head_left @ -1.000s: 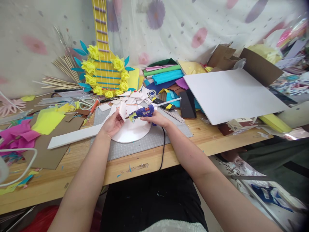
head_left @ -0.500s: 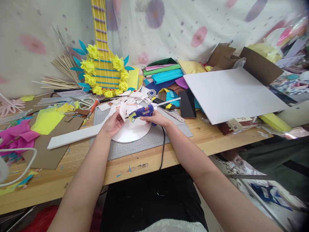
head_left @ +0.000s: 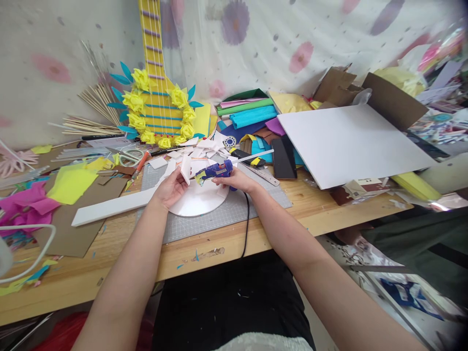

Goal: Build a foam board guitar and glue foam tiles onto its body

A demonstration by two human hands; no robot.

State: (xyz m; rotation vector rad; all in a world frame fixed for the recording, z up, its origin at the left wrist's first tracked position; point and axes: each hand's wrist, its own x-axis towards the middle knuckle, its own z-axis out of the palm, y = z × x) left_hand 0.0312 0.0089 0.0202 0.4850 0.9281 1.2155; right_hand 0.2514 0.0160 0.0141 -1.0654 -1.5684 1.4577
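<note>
My left hand [head_left: 171, 187] holds a small white foam piece [head_left: 185, 168] upright over a white round foam disc [head_left: 197, 199] that lies on a grey cutting mat [head_left: 219, 214]. My right hand [head_left: 237, 179] grips a blue hot glue gun [head_left: 215, 170] with a white glue stick poking out of its back. The gun's nozzle points left at the edge of the foam piece. Its black cord [head_left: 247, 224] runs down over the table's front edge.
A long white foam strip [head_left: 109, 207] lies left of the mat. A large white board [head_left: 351, 141] leans at the right over cardboard. A yellow paper guitar [head_left: 159, 107], skewers [head_left: 93, 114], scissors [head_left: 131, 156], a ruler [head_left: 261, 174], crepe rolls [head_left: 252, 112] and paper scraps crowd the wooden table [head_left: 204, 253].
</note>
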